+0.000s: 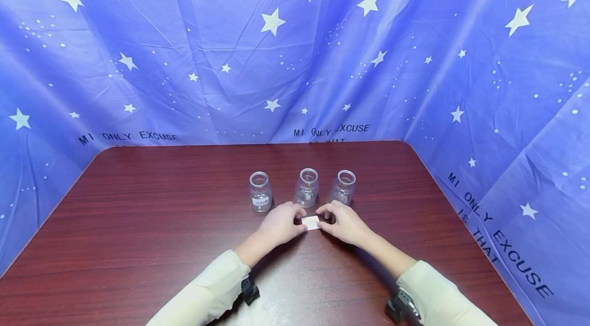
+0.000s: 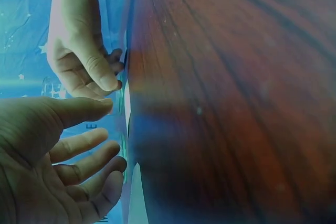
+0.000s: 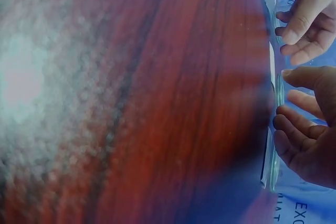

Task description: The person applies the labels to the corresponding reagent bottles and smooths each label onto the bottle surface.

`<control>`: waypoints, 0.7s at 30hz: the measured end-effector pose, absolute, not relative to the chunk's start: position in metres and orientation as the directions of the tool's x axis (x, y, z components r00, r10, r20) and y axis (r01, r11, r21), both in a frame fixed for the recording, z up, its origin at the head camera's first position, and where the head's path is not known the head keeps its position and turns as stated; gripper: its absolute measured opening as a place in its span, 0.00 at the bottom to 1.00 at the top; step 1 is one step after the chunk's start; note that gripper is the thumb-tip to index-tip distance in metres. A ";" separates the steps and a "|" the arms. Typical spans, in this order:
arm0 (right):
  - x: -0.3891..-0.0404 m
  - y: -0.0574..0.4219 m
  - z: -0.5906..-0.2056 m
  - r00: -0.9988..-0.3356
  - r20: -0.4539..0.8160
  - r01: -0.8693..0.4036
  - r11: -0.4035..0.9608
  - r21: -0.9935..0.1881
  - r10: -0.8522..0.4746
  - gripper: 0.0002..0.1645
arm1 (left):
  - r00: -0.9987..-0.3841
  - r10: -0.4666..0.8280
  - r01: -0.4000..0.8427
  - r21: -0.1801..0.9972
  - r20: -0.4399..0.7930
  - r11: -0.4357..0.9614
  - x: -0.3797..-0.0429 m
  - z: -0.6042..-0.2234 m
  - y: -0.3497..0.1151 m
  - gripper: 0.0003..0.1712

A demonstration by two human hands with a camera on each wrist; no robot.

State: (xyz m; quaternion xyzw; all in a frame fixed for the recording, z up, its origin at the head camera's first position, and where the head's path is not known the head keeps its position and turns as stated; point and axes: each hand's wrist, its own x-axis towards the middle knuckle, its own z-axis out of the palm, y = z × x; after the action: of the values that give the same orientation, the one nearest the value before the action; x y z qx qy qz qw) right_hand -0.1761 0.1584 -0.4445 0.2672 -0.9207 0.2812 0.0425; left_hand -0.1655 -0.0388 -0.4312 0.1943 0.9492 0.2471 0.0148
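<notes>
A small white slip with faint writing lies between both hands, in front of the middle glass jar. My left hand is at its left edge, with thumb and fingers apart. From the other side, my right hand comes in with its thumb tip over the slip's right edge. In the left wrist view the left hand has loosely bent, spread fingers and nothing between them. The right hand looks much the same in the right wrist view, close over the tabletop.
Left of the middle jar stands another open glass jar bearing a white label. A third glass jar is behind the right hand, partly hidden by it. The dark red wooden table backs onto a blue star-patterned curtain.
</notes>
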 end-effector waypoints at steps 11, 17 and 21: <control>-0.177 0.158 -0.447 -0.850 0.162 -0.514 0.724 -0.460 -0.501 0.19 | -0.938 0.346 0.322 0.388 0.009 0.864 -0.168 -0.434 -0.034 0.16; -0.179 0.157 -0.446 -0.845 0.153 -0.519 0.716 -0.466 -0.513 0.16 | -0.941 0.339 0.313 0.379 0.000 0.871 -0.169 -0.434 -0.033 0.14; -0.181 0.156 -0.446 -0.843 0.155 -0.521 0.711 -0.472 -0.515 0.13 | -0.941 0.339 0.314 0.383 0.003 0.869 -0.170 -0.431 -0.032 0.11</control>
State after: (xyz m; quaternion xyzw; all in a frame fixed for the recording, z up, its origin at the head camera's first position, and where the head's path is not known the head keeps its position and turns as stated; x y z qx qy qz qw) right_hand -0.1806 0.1562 -0.4457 0.2801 -0.9249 0.2571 0.0060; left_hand -0.1696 -0.0322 -0.4311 0.1690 0.9660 0.1927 0.0322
